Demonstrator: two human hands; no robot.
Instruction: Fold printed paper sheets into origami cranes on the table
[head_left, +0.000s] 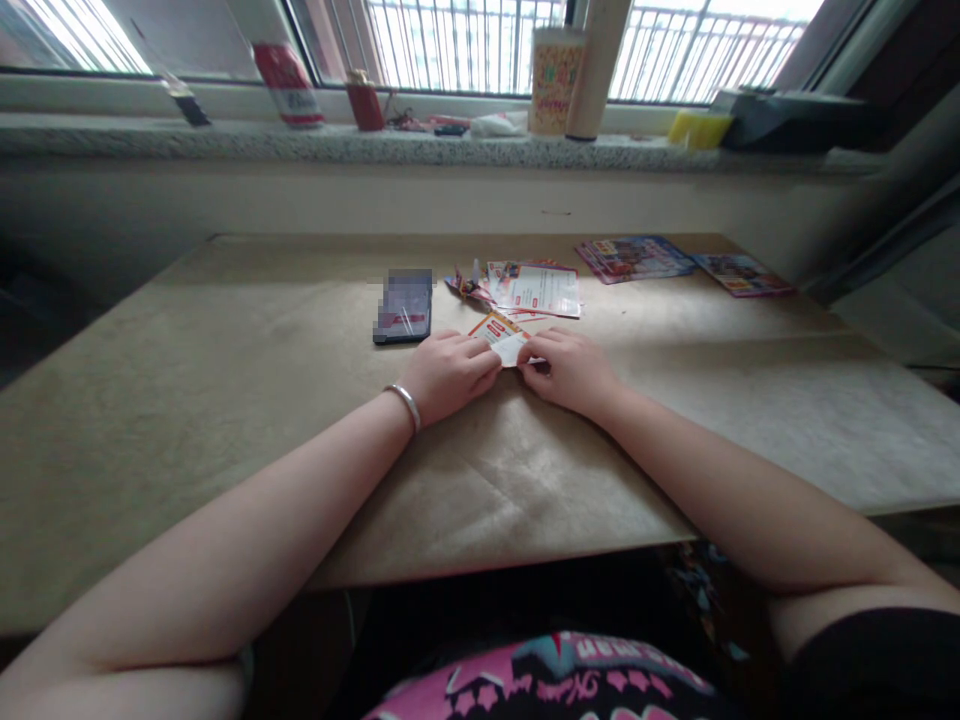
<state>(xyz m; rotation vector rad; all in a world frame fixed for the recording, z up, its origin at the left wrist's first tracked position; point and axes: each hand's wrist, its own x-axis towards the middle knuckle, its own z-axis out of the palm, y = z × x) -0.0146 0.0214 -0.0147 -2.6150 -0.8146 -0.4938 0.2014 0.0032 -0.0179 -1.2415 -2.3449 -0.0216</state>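
Between my two hands a partly folded sheet of printed paper [509, 348] lies on the table, its white underside turned up along the near edge. My left hand [454, 375], with a silver bangle at the wrist, presses its closed fingers on the paper's left side. At the right side, the thumb and forefinger of my right hand [566, 368] pinch the paper's edge. Just beyond it rest more printed sheets [536, 288] and a small folded paper piece [471, 287]. A phone [405, 307] lies beyond my left hand, its screen partly blurred.
Colourful leaflets [636, 258] and another small stack [742, 273] lie at the table's far right. Behind the table [225, 400], a stone windowsill [450, 150] holds a red can [287, 84], a patterned cup [556, 80], a yellow item [699, 129] and other things.
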